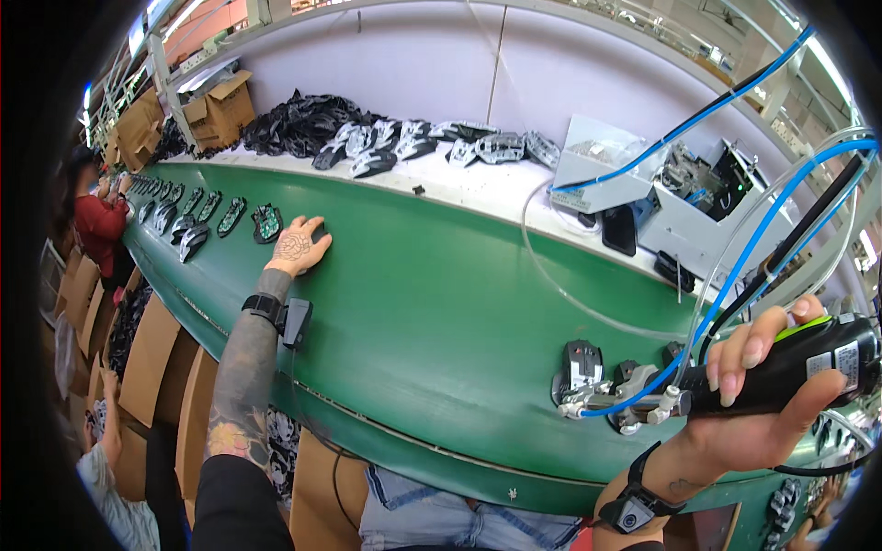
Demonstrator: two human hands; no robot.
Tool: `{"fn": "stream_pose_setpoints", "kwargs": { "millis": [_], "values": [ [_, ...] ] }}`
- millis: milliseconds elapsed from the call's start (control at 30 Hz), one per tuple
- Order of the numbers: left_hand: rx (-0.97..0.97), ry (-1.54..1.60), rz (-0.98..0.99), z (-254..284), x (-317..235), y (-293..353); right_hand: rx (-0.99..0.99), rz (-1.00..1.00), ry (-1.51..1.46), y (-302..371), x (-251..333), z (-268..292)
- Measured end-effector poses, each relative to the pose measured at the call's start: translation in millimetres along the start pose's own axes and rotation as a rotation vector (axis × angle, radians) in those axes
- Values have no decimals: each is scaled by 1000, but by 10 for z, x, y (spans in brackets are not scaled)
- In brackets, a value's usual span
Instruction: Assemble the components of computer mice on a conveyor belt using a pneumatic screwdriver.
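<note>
My left hand point(297, 246) reaches out over the green conveyor belt point(432, 303), its fingers bent down around a dark thing mostly hidden beneath the palm. Just left of it lies an opened computer-mouse half with a green circuit board point(266, 223). My right hand point(753, 367) grips a black powered screwdriver point(781, 367), tilted with its metal tip end toward the left. A blue air hose point(680, 354) runs to that end. Below the tip, a dark and grey mouse shell point(582, 365) sits on the belt, with another partly hidden beside it.
Rows of mouse parts point(193, 241) lie on the belt's left. On the white shelf behind are grey shells point(372, 163), a black heap point(299, 124), a cardboard box point(220, 108) and a screw-feeder machine point(717, 202). A person in red point(99, 220) is at the far left.
</note>
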State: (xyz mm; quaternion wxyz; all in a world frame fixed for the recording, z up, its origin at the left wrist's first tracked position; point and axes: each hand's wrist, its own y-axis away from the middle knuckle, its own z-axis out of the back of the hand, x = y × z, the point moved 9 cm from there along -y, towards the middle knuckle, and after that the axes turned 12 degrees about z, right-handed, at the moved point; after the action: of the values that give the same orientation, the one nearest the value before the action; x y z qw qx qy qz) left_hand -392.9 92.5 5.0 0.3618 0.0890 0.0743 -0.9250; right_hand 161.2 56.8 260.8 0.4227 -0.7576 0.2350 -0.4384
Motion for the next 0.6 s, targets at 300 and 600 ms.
{"fn": "stream_pose_setpoints", "kwargs": {
  "millis": [300, 600],
  "values": [
    [343, -160, 80, 109, -171, 121, -16, 6, -27, 57, 1, 34],
    [262, -154, 126, -93, -110, -44, 11, -12, 8, 8, -10, 36]
  ]
}}
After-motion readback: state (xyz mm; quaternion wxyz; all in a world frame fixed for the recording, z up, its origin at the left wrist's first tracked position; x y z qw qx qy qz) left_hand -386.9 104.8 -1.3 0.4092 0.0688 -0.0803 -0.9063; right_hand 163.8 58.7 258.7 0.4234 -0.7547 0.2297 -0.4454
